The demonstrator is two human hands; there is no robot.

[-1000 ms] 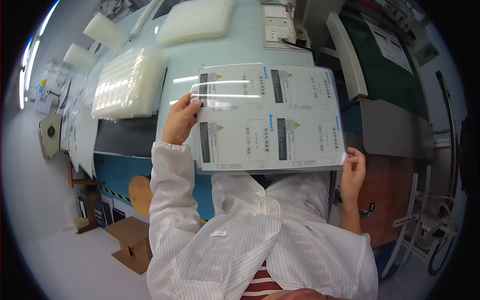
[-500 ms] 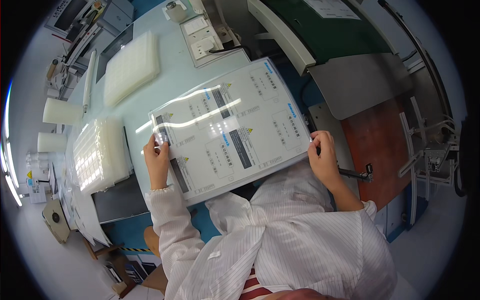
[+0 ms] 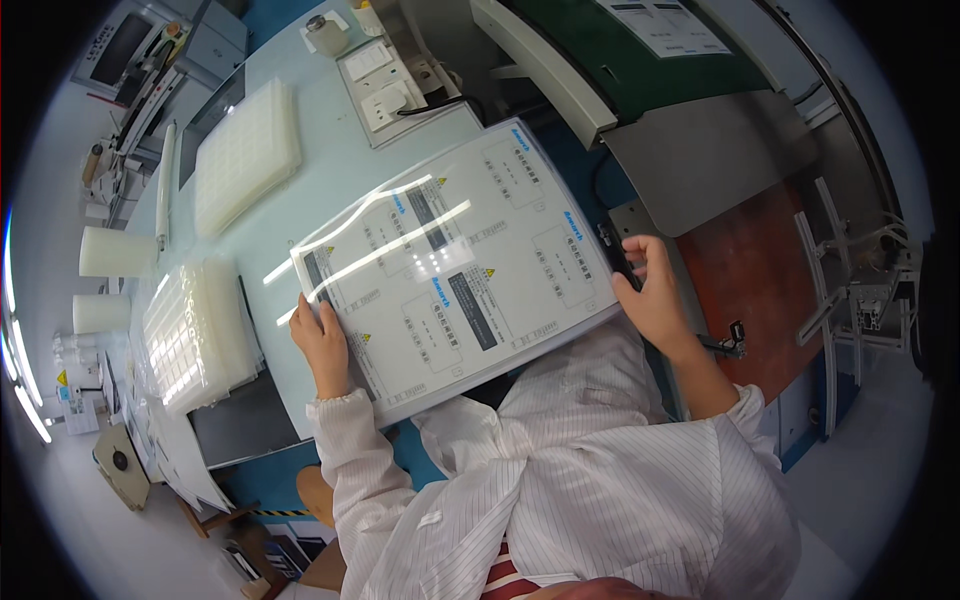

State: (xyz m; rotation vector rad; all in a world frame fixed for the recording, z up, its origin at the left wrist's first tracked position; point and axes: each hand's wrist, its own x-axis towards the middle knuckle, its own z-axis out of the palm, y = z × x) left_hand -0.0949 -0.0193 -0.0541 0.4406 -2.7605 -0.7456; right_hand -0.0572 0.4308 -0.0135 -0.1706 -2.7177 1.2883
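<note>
A stack of glossy printed label sheets, with panels of text, black blocks and yellow warning triangles, lies tilted across the near edge of the table above my lap. My left hand grips its left edge, thumb on top and fingers along the side. At the opposite edge, my right hand has its thumb close to the sheets' corner and its fingers raised and apart, with nothing held. Whether the thumb touches the edge, I cannot tell.
On the pale table sit a translucent pad stack and a plastic-wrapped stack. White rolls stand at the left. A power socket panel and bottle are at the back. A green conveyor belt and metal plate lie right.
My right hand has loosened from the sheets' right edge and its fingers have spread. My left hand has slid slightly down along the left edge. The view has shifted a little.
</note>
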